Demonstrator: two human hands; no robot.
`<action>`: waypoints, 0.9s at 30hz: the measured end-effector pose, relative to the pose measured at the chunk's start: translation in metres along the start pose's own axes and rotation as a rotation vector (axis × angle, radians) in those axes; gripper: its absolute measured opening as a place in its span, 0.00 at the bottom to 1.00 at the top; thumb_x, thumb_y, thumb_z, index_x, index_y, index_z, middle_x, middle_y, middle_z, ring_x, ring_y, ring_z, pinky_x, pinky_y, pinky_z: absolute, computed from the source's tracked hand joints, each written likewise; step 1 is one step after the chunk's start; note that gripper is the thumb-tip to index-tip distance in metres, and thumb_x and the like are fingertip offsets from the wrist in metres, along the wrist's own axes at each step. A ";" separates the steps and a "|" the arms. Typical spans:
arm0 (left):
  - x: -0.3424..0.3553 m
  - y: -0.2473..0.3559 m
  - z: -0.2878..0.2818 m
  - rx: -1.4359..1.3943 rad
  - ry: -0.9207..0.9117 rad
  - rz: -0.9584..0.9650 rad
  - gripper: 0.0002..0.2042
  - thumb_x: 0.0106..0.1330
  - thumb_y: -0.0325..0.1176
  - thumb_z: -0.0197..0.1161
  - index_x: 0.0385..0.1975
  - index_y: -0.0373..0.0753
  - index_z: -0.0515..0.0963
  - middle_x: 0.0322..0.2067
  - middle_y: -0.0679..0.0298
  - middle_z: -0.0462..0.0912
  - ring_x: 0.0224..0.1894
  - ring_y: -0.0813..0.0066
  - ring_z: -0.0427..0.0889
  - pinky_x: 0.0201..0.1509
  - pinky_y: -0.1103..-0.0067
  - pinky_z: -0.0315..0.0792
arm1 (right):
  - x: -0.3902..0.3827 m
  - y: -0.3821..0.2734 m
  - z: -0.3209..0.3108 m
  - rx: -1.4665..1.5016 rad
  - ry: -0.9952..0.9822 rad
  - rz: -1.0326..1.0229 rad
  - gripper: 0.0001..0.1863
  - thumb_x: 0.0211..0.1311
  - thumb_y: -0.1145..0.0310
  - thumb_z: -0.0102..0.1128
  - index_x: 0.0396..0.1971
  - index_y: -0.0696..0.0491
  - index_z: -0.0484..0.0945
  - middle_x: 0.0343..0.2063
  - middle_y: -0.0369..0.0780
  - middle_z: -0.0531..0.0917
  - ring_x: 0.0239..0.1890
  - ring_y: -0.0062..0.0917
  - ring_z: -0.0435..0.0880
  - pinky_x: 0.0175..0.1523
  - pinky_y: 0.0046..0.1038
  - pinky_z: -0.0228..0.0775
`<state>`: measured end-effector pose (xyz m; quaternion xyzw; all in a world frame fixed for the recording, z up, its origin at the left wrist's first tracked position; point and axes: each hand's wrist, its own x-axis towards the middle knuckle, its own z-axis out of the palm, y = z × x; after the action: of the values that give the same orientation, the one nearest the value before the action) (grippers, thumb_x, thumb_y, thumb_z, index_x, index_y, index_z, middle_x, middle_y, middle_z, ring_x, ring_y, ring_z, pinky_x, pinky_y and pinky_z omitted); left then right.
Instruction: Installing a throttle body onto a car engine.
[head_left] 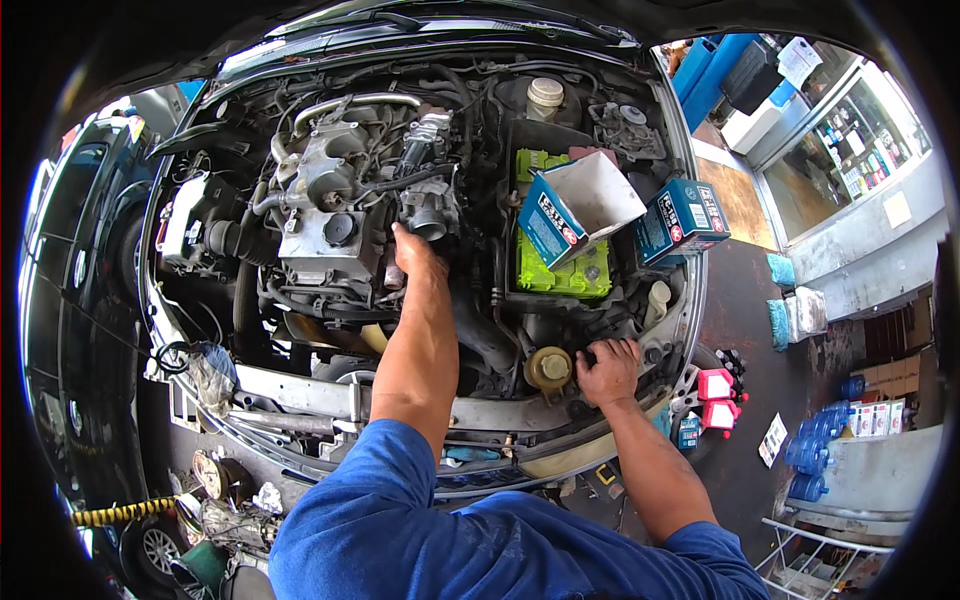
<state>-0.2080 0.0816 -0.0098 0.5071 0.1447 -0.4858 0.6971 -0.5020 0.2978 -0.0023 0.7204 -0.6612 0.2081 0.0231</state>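
My left hand (412, 252) reaches down into the engine bay beside the round-mouthed metal throttle body (430, 217). Its thumb side shows, but the other fingers are hidden among the parts, so I cannot make out what they touch. Just left of it is the engine's metal cover with a dark round filler cap (339, 229). My right hand (608, 372) leans on the front right corner of the bay, with bent fingers apart and nothing visibly in them. Next to those fingers sits a yellowish round reservoir (548, 369).
An open teal-and-white carton (580, 208) stands tilted on the lime-green battery (562, 272). Another teal box (682, 222) rests on the right fender. Pink-and-white containers (716, 400) are on the floor at right. A dark car (85, 300) stands at left.
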 end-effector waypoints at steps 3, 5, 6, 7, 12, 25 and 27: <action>0.002 0.000 0.002 0.084 0.069 0.042 0.33 0.61 0.57 0.55 0.52 0.30 0.71 0.48 0.52 0.75 0.43 0.56 0.77 0.45 0.63 0.75 | 0.000 0.000 0.000 -0.003 0.004 -0.005 0.10 0.46 0.60 0.65 0.24 0.50 0.78 0.27 0.39 0.80 0.38 0.34 0.78 0.58 0.38 0.57; 0.002 0.000 0.003 0.067 0.025 0.040 0.33 0.62 0.58 0.54 0.53 0.30 0.70 0.48 0.52 0.75 0.44 0.56 0.77 0.46 0.64 0.74 | -0.001 0.002 0.002 -0.006 0.007 -0.004 0.10 0.46 0.60 0.65 0.24 0.50 0.78 0.27 0.39 0.80 0.38 0.34 0.78 0.58 0.38 0.58; 0.001 -0.001 0.003 0.067 0.024 0.039 0.33 0.62 0.58 0.54 0.53 0.30 0.70 0.48 0.52 0.75 0.44 0.56 0.77 0.46 0.64 0.74 | -0.002 0.003 0.003 -0.007 0.009 -0.005 0.10 0.46 0.60 0.65 0.24 0.50 0.78 0.27 0.39 0.80 0.38 0.34 0.78 0.58 0.38 0.58; 0.001 -0.001 0.001 0.069 0.009 0.039 0.33 0.62 0.58 0.54 0.53 0.30 0.70 0.48 0.53 0.75 0.44 0.57 0.77 0.47 0.64 0.74 | -0.001 0.002 0.002 -0.005 0.010 -0.005 0.10 0.46 0.60 0.65 0.24 0.50 0.78 0.27 0.39 0.80 0.38 0.34 0.78 0.58 0.38 0.58; 0.000 0.003 -0.003 0.155 0.018 0.091 0.33 0.62 0.58 0.54 0.50 0.29 0.72 0.47 0.53 0.76 0.44 0.57 0.77 0.47 0.65 0.74 | 0.000 0.000 0.002 -0.003 0.006 -0.009 0.10 0.46 0.61 0.65 0.24 0.50 0.78 0.27 0.39 0.80 0.38 0.34 0.78 0.58 0.38 0.57; 0.011 -0.006 -0.007 0.060 -0.113 0.066 0.34 0.62 0.58 0.55 0.51 0.28 0.71 0.46 0.53 0.76 0.41 0.59 0.78 0.46 0.67 0.74 | 0.000 0.002 -0.001 -0.007 0.013 -0.003 0.10 0.46 0.61 0.65 0.24 0.50 0.78 0.27 0.38 0.80 0.38 0.34 0.78 0.58 0.38 0.57; 0.002 -0.009 -0.001 0.092 -0.045 0.004 0.34 0.62 0.58 0.55 0.51 0.28 0.71 0.46 0.53 0.77 0.41 0.60 0.79 0.45 0.68 0.74 | -0.002 0.004 -0.002 -0.005 0.014 0.014 0.10 0.46 0.61 0.65 0.24 0.50 0.78 0.27 0.38 0.80 0.38 0.34 0.78 0.58 0.38 0.57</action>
<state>-0.2139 0.0814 -0.0168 0.5279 0.1053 -0.5020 0.6769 -0.5067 0.2997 -0.0018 0.7141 -0.6667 0.2116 0.0281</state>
